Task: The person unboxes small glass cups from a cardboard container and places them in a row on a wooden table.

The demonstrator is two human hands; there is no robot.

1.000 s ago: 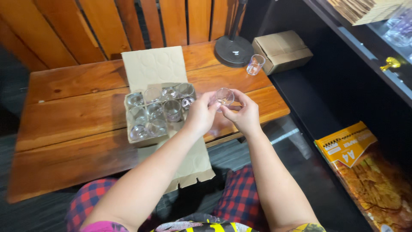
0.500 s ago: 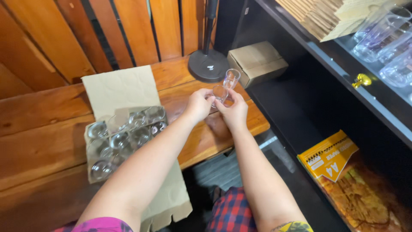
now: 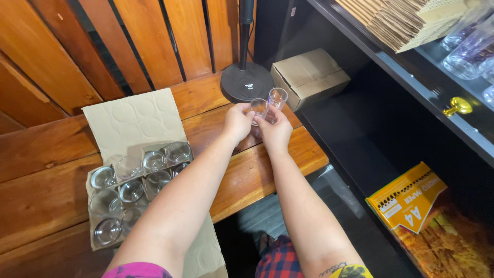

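A: What is seen nearest, at the bottom of the frame?

B: Two bare forearms are seen rising from the lower edge toward the centre. To the left of them, in the lower left, an opened cardboard tray [image 3: 98,242] of empty clear glasses [image 3: 131,190] is laid on the wooden table [image 3: 46,206], its flap folded back toward the upper left.

A: And where is the small glass found?

B: The small clear glass [image 3: 258,107] is held just above centre, over the far part of the table. It is pinched between both grips: the left hand [image 3: 237,123] is closed on it from the left, the right hand [image 3: 275,133] from the right and below. Its long axis is kept roughly upright, mouth up. Neither hand is nearer; both are touching it.

A: What lies just past it?

B: A second glass [image 3: 278,96] is seen just beside it, up and to the right. Whether it is touched by the right fingers or stands on the table cannot be told. Behind are a round black stand base [image 3: 246,82] and a closed cardboard box [image 3: 309,77].

A: What is hidden?

B: The lower part of the held glass is covered by fingers, and the glasses on the shelf [image 3: 437,98] at upper right are cut off by the frame.
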